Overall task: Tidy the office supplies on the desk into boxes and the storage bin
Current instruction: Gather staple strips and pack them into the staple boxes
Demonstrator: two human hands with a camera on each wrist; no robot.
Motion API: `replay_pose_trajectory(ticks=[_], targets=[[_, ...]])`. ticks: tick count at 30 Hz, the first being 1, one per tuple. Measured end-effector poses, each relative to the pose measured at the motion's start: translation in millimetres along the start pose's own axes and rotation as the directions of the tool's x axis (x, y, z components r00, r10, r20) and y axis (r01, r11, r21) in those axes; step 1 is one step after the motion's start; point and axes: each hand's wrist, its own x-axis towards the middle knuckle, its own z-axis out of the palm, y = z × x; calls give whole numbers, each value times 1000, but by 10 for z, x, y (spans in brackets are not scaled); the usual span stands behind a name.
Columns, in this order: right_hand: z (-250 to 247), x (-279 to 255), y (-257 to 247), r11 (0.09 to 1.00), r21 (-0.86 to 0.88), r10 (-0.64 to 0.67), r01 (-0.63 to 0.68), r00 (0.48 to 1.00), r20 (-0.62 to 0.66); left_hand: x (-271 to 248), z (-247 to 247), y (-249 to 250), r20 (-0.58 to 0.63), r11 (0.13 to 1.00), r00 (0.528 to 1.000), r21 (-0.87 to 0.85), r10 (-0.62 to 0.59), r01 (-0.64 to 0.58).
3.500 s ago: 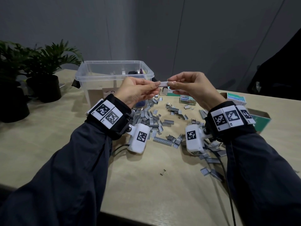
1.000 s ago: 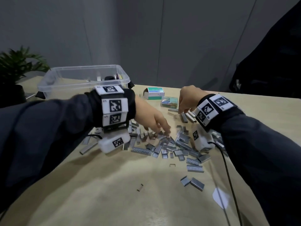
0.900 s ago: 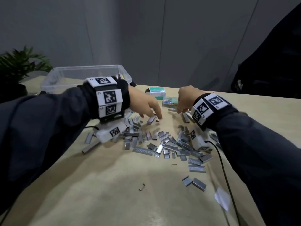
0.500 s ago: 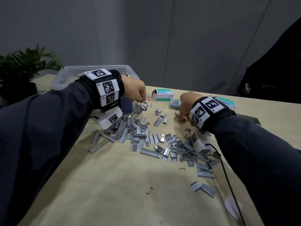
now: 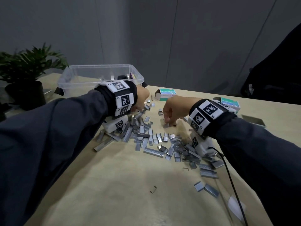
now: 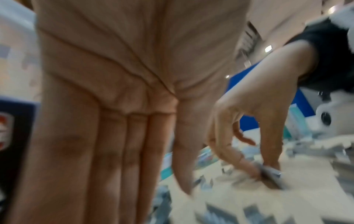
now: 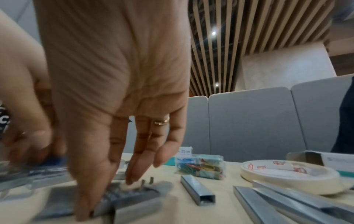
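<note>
Pinching grey staple strip (image 7: 122, 195): right hand (image 5: 175, 110) | left hand (image 6: 122, 106) flat, fingers straight

Potted plant (image 5: 24, 66) in a dark pot stands at the left edge of the frame, on the tabletop (image 5: 114, 193). Grey panelled wall (image 5: 162, 38) fills the upper frame. Dark shape, unidentifiable, at the right edge. The right wrist view shows grey upholstered seat backs (image 7: 249, 121) and a slatted ceiling (image 7: 229, 30) with spotlights.
</note>
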Motion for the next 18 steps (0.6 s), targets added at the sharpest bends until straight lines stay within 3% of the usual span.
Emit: replay_pose_trajectory(ticks=[2, 7, 10, 13, 15, 18], targets=[[3, -39, -9, 1000, 4, -12, 12, 1000, 11, 7, 13, 17, 108, 999, 994, -45, -11, 16], [-27, -122, -3, 995, 102, -32, 17, 988, 151, 190, 239, 212, 115, 993, 988, -65, 105, -98], [-70, -185, 54, 954, 299, -45, -13, 982, 186, 181, 217, 275, 37, 997, 997, 20, 67, -68], [-126, -300, 150, 866, 487, -10, -110, 972, 236, 175, 191, 268, 43, 989, 993, -101, 109, -104], [-167, -373, 230, 838, 522, 39, -158, 972, 231, 197, 158, 222, 26, 980, 996, -178, 90, -84], [-187, -438, 336, 837, 519, 119, -171, 984, 133, 209, 77, 156, -96, 981, 992, -166, 83, -98]])
